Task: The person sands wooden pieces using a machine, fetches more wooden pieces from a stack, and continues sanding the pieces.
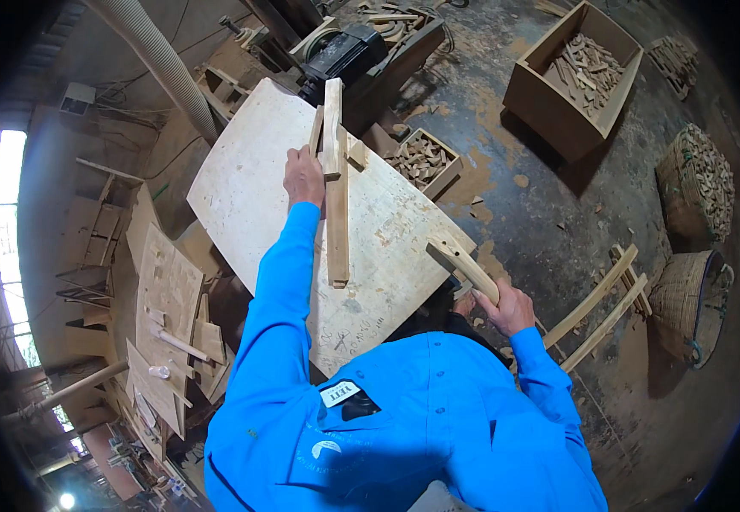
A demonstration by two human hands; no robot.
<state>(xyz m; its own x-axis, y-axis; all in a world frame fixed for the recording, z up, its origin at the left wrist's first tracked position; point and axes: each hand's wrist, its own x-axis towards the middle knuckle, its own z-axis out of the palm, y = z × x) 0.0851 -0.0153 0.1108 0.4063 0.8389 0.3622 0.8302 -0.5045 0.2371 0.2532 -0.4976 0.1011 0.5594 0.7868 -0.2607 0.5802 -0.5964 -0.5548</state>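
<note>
A pale wooden board (250,171) serves as the worktop in front of me. At its far part my left hand (303,177) has its fingers curled round the near end of a narrow wooden strip (315,128); its thumb is hidden. Right beside it, a lighter wooden bar (332,128) overlaps a long brown wooden batten (337,235) lying on the board. A small wood block (357,154) sits against their right side. My right hand (511,309) is closed on the near end of a wooden piece (464,263), whose far end reaches over the board's right corner.
Behind the board stands a machine with a dark motor (344,55). A small box (447,175) of offcuts is near the right edge. Farther right are a large wooden box (558,111), baskets (686,299) and long slats (592,307). Sheets of board (165,290) lie left.
</note>
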